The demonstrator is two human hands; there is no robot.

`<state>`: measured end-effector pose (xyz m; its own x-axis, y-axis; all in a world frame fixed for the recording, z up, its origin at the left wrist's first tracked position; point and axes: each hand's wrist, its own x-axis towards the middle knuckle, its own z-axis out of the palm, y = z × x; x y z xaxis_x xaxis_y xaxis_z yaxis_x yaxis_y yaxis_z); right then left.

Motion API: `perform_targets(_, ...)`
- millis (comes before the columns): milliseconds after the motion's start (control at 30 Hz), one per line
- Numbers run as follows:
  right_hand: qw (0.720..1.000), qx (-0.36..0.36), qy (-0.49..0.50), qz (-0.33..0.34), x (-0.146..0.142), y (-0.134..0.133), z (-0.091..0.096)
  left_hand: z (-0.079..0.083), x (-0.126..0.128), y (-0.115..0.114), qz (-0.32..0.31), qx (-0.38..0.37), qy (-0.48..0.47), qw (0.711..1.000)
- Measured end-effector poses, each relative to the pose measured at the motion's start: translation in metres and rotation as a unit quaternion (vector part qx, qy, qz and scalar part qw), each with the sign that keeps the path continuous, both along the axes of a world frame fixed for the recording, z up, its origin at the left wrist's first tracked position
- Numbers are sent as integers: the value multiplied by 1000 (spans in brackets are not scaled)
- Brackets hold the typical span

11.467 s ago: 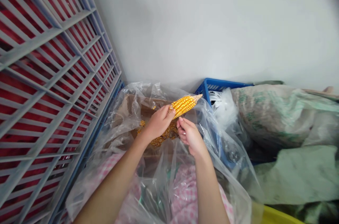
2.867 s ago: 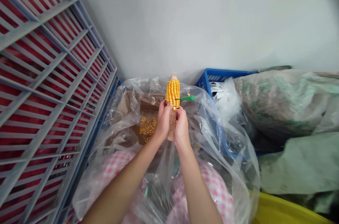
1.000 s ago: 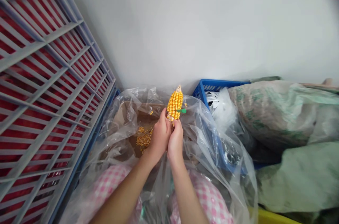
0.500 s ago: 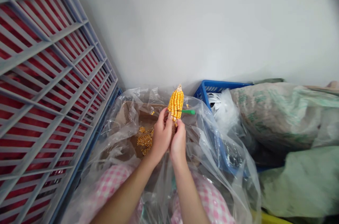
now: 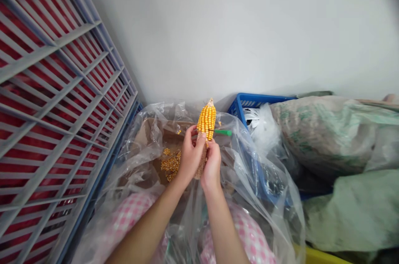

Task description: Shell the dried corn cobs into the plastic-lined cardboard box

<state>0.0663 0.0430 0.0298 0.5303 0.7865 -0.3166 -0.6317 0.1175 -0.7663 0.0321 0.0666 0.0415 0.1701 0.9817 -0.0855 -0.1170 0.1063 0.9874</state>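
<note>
Between my hands is an ear of corn (image 5: 206, 120), tip pointing up and away from me. Yellow kernels cover its upper part, while the lower cob (image 5: 201, 164) is bare. My left hand (image 5: 192, 154) wraps round it from the left, thumb lying on the cob just under the kernels. On the other side my right hand (image 5: 212, 162) grips it, fingertips close to the lowest kernels. A green-handled tool (image 5: 222, 132) sticks out to the right behind the ear; its other end is hidden. Loose kernels (image 5: 171, 166) lie below in a plastic-lined cardboard box (image 5: 149, 131).
Clear plastic sheeting (image 5: 246, 164) drapes over the box and my knees in pink checked cloth (image 5: 249, 230). A tall slatted crate (image 5: 65, 81) rises on the left. At right stand a blue basket (image 5: 262, 98) with bags and a large stuffed sack (image 5: 324, 131). A white wall (image 5: 218, 27) closes the back.
My left thumb has shifted slightly, and more of the bare cob shows between my hands. The ear stays in nearly the same place.
</note>
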Motion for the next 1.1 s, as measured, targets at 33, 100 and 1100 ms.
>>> perform_targets(33,1000,0,16,2,0,1,1,-1,0,0,0,-2,1,1000)
perform_targets(100,999,-12,52,0,-1,2,3,-2,0,1,-6,-7,2,1000)
perform_targets(1100,998,-53,-43,-14,-4,1,-2,-8,0,-1,20,-38,-45,998)
